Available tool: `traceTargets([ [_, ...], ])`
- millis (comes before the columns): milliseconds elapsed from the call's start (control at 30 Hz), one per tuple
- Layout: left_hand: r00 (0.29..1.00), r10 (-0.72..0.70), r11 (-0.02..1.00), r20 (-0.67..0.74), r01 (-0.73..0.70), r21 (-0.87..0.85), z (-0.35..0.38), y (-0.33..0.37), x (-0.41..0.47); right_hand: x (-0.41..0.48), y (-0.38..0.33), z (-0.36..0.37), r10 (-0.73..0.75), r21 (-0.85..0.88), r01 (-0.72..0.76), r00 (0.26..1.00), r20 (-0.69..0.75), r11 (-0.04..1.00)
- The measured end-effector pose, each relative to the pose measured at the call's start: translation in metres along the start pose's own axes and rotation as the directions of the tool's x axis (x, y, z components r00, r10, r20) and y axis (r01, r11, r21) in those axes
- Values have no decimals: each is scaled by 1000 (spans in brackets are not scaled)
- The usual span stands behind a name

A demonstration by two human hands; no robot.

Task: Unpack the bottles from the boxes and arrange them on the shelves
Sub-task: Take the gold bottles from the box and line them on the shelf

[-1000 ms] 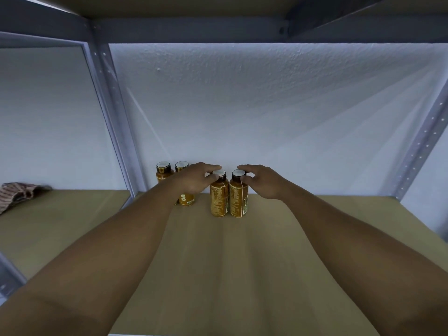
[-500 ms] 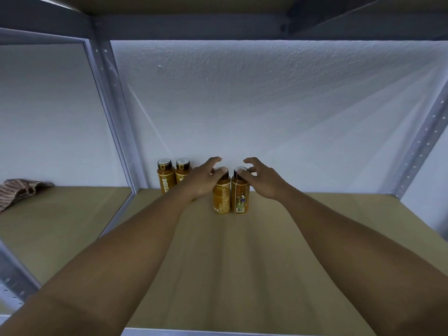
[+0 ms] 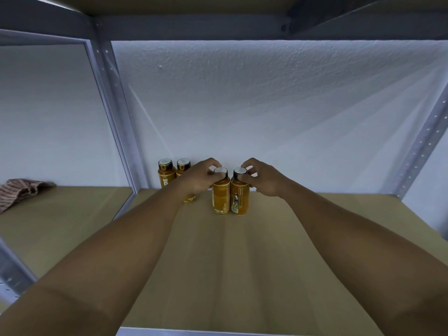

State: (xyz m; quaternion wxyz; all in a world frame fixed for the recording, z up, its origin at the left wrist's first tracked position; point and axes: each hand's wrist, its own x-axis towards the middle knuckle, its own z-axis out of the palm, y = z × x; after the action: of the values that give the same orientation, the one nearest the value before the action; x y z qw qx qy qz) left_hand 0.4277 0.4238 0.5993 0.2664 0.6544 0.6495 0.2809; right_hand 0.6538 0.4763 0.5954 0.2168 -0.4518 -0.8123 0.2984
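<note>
Head view, observer A: four amber bottles with dark caps, all upright on the wooden shelf (image 3: 242,263), set far back near the white wall (image 3: 266,105).

B: Grouping?

A: Two pairs. The corner bottle (image 3: 166,175) stands by the grey post (image 3: 116,117), and the second bottle (image 3: 183,166) is just beside it, partly hidden behind the left wrist. To the right of them, the left front bottle (image 3: 221,194) and the right front bottle (image 3: 240,196) touch side by side.

B: Hands?

A: Both arms reach in. The left hand (image 3: 201,177) has its fingers (image 3: 213,163) curled round the cap of the left front bottle, thumb on the near side. The right hand (image 3: 263,179) pinches the right front bottle's cap the same way, with its fingers (image 3: 249,163) bent over the top. Both bottle bases appear to be down on the shelf.

B: Anything else?

A: A striped cloth (image 3: 19,190) lies crumpled on the neighbouring shelf (image 3: 60,226), far left, well apart from the bottles.
</note>
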Motion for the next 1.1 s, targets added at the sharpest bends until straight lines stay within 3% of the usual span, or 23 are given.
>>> traceTargets([
  [133,992,-19,1000,-122,20,14,10,0,-2,2,-3,7,27,-36,-28,998,-50,999],
  [233,991,-14,1000,-135,17,17,11,1,-5,1,-4,8,42,-38,-44,998,-53,998],
  [567,989,-4,1000,146,9,-28,-11,-3,-1,-1,-8,-2,33,78,-41,995,99,996],
  [900,997,8,1000,-79,-8,11,3,-6,-4,6,-4,16,20,30,-17,993,-119,999],
  [1100,992,9,1000,-124,-5,28,7,-7,-5,5,-8,21,49,25,-46,987,-155,999],
])
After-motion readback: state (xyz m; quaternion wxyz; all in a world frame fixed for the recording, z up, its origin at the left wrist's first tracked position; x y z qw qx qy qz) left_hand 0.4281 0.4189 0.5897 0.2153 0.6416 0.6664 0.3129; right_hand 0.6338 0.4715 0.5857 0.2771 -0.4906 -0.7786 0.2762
